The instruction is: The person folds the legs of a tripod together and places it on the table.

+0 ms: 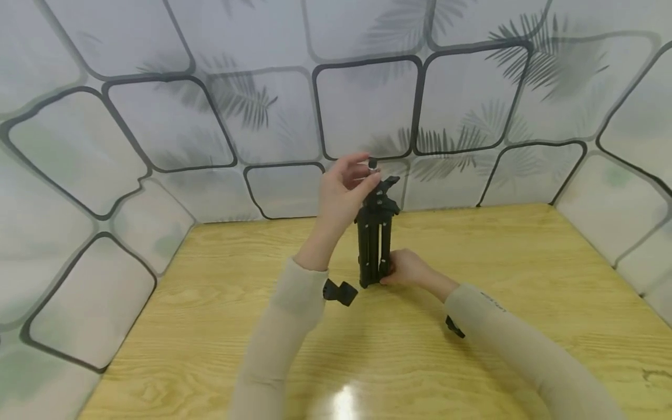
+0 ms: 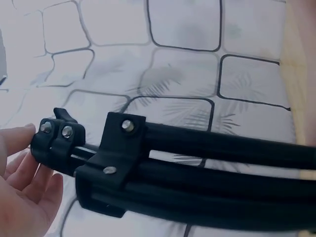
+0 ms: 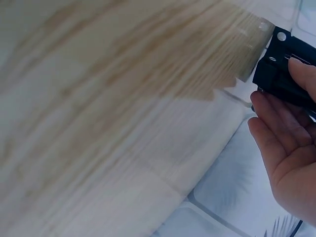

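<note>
A black folded tripod (image 1: pixel 374 236) stands upright on the wooden table, or very close above its surface. At its top, my left hand (image 1: pixel 340 189) pinches the head between thumb and fingers, just below a small knob. The left wrist view shows the tripod's legs (image 2: pixel 222 177) folded together, and the left fingertips (image 2: pixel 30 136) against the end collar. Low on the legs, my right hand (image 1: pixel 412 268) grips from the right side. From the right wrist, the tripod's lower end (image 3: pixel 276 71) sits between thumb and fingers; part of it is outside the frame.
The light wooden table (image 1: pixel 210 326) spreads around the tripod. A patterned cloth wall (image 1: pixel 367 111) rises behind it and along both sides. Black devices, one below the left sleeve (image 1: pixel 341 293) and one below the right sleeve (image 1: pixel 454 326), stick out at the wrists.
</note>
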Demonstrator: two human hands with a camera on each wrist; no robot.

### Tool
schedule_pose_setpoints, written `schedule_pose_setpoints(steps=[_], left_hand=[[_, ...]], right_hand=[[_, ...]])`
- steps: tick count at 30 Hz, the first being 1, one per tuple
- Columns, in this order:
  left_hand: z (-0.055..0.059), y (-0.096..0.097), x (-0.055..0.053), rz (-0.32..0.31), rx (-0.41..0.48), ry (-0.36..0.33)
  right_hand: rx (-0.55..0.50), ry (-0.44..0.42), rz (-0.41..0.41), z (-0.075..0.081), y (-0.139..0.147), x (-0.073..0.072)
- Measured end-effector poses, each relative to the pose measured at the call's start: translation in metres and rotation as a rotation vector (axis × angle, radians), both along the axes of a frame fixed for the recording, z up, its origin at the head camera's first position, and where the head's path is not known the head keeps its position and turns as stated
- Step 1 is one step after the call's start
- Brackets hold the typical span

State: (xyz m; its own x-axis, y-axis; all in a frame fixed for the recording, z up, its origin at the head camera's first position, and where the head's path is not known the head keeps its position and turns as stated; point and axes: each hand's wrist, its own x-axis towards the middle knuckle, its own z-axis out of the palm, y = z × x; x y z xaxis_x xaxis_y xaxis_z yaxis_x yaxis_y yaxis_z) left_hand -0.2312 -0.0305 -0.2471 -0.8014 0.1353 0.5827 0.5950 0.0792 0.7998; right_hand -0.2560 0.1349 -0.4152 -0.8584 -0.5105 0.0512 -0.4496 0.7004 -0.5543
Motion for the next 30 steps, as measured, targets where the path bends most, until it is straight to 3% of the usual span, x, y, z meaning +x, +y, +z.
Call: schedule_pose_setpoints(steps=[7, 16, 21, 30], left_hand=[[0.003, -0.031, 0.019, 0.032, -0.012, -0.004], [0.000, -0.077, 0.029, 0.095, -0.091, 0.007], [-0.011, -0.097, 0.033, 0.114, -0.182, 0.009], [-0.039, -0.127, 0.036, 0.248, -0.407, -0.157]], right_hand=[[0.009, 0.058, 0.070, 0.007, 0.002, 0.002], [0.032, 0.096, 0.118, 0.022, 0.020, 0.010], [0.057, 0.112, 0.142, 0.030, 0.034, 0.012], [0.082, 0.137, 0.106, 0.040, 0.059, 0.013]])
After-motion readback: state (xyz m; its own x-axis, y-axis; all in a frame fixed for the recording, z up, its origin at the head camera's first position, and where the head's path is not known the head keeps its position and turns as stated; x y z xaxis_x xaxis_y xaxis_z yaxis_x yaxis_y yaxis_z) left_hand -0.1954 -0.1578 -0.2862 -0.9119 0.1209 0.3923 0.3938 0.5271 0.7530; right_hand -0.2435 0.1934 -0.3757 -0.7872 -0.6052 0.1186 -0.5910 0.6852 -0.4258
